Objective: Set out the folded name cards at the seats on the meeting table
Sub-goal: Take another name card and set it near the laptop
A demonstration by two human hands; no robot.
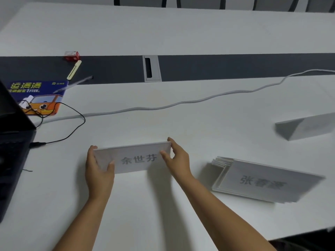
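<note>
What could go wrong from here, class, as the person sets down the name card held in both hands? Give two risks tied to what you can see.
1. The name card is gripped only at its ends by the left hand and right hand; squeezing might bend it.
2. The grey cable lies across the table just beyond; a card pushed forward could catch on it and tip.

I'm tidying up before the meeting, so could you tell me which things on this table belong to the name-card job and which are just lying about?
Job: held card, gripped by left hand and right hand; card stack; standing card.

Lying about: laptop, black cable, grey cable, mouse pad, pen, cutter, red box.
</note>
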